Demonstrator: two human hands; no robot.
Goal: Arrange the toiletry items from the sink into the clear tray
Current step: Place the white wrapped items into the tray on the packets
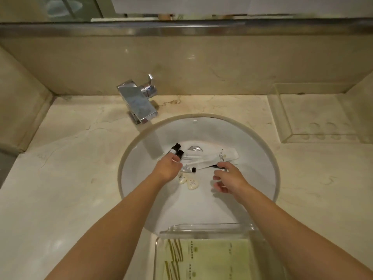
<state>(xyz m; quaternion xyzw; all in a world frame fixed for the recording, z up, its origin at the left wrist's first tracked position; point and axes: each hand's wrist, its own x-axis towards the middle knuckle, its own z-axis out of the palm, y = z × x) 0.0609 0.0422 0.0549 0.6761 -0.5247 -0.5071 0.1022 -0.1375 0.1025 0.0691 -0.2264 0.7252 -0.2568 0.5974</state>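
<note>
While both hands are lowered into the sink (262, 158), the entry is taken with the drain (195, 148) as landmark.

Left hand (168, 168): just nearer than the drain and to its left; fingers curled down onto two black-capped bottles (177, 149). Whether these are fully gripped cannot be told.

Right hand (228, 178): nearer than the drain, to its right; thumb and forefinger pinched on a thin black item (219, 167), possibly a comb, the other fingers loosely spread.

Remaining stock: long white sachets (220, 156) right of the drain; a small tube (187, 169) and two cream oval soaps (187, 181) nearer than the drain, between the hands.

Destination: clear tray (210, 227), well nearer than the drain, at the basin's front edge, already lined with pale green packets (210, 257).

Handling advice: each item is best lifted clear of its neighbours before it is carried back, and bottles laid flat beside the packets so nothing rolls.

Markings: small gold crests and printed lines are seen on sachets, soaps and packets; no wording can be read.
</note>
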